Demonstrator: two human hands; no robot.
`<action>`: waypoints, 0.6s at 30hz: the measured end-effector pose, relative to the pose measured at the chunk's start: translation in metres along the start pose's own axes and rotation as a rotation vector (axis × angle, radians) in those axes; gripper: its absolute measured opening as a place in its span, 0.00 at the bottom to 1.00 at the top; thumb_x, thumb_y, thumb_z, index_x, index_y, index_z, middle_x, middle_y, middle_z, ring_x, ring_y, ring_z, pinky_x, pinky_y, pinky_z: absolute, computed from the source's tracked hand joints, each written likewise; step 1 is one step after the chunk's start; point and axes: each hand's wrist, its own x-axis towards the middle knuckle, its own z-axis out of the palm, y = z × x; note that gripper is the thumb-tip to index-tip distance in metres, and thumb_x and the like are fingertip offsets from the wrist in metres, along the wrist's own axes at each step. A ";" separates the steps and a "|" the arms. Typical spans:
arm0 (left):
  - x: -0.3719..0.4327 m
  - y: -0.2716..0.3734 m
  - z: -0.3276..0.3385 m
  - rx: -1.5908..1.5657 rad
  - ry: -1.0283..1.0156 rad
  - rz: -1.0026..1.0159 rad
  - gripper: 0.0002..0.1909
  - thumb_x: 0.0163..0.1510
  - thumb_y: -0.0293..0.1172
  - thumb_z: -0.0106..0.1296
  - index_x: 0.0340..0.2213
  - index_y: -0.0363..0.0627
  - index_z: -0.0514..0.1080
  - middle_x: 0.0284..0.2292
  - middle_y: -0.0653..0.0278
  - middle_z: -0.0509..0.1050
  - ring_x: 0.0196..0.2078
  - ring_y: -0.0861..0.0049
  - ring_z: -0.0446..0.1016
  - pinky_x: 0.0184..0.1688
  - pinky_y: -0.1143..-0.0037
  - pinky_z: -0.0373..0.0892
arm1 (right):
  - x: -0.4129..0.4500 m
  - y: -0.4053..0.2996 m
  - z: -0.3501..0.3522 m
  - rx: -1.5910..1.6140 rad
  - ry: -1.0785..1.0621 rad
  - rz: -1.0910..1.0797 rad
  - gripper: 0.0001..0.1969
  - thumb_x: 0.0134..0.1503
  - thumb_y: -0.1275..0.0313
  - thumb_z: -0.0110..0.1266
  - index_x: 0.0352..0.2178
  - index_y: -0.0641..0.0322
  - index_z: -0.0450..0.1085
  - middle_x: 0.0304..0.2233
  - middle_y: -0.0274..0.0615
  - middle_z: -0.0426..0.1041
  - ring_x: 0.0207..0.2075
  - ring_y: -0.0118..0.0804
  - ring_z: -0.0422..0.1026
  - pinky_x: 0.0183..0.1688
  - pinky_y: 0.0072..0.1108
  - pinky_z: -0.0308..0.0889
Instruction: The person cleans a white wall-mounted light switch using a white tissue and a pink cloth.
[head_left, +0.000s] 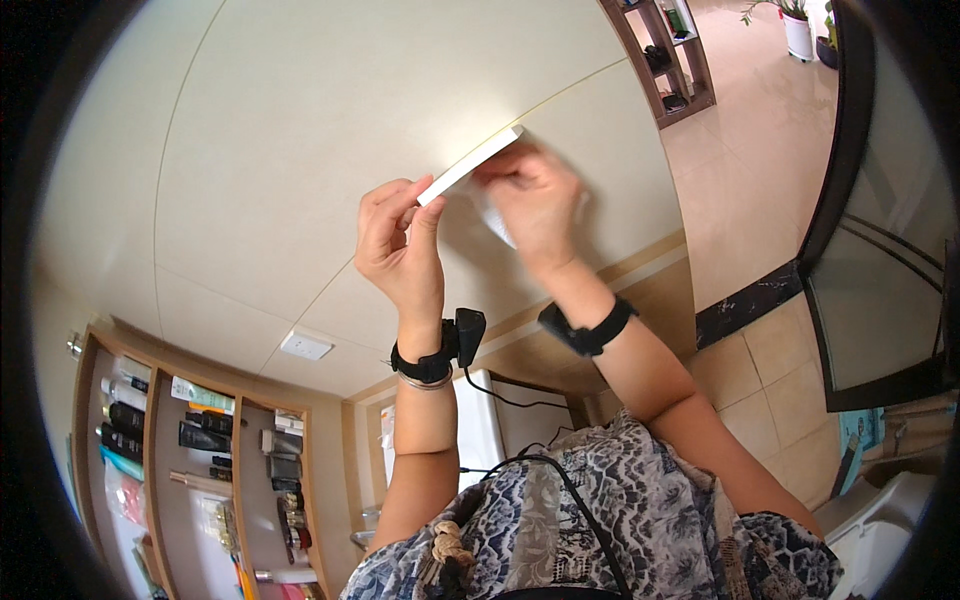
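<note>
A thin white rectangular panel (469, 166), seen nearly edge-on, tilts up to the right in front of the pale tiled wall; whether it touches the wall, I cannot tell. My left hand (397, 236) pinches its lower left end between thumb and fingers. Beneath the panel's right half, my right hand (536, 199) is blurred by motion. A piece of white tissue or cloth (495, 223) hangs from its curled fingers. The panel and the hand itself partly hide the right fingertips. Each wrist wears a black strap, and a cable runs from the left one.
A white wall socket (307, 345) sits low on the wall. Recessed wooden shelves (152, 435) with bottles and tubes stand at lower left. A dark-framed glass door (885, 247) is at right. Beyond the wall's edge are a shoe rack (670, 60) and a potted plant (798, 36).
</note>
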 end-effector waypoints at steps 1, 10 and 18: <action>0.000 0.001 -0.001 0.005 -0.011 -0.002 0.09 0.51 0.18 0.56 0.36 0.36 0.76 0.35 0.62 0.72 0.28 0.83 0.70 0.26 0.84 0.68 | 0.007 0.002 -0.008 -0.001 -0.003 -0.001 0.07 0.43 0.85 0.54 0.25 0.65 0.75 0.30 0.38 0.77 0.27 0.28 0.74 0.30 0.19 0.69; 0.000 0.001 0.001 -0.007 -0.033 0.015 0.11 0.49 0.17 0.58 0.36 0.36 0.76 0.35 0.62 0.72 0.29 0.85 0.69 0.26 0.85 0.67 | 0.007 0.005 0.001 -0.331 0.092 -0.436 0.06 0.40 0.81 0.58 0.23 0.60 0.76 0.26 0.37 0.75 0.25 0.35 0.73 0.28 0.24 0.68; -0.003 0.002 0.001 -0.045 -0.050 0.006 0.10 0.52 0.19 0.55 0.39 0.37 0.76 0.37 0.61 0.70 0.29 0.83 0.70 0.27 0.85 0.68 | 0.008 -0.026 0.002 0.701 0.154 0.502 0.05 0.47 0.87 0.57 0.28 0.75 0.71 0.28 0.45 0.75 0.29 0.32 0.74 0.35 0.19 0.71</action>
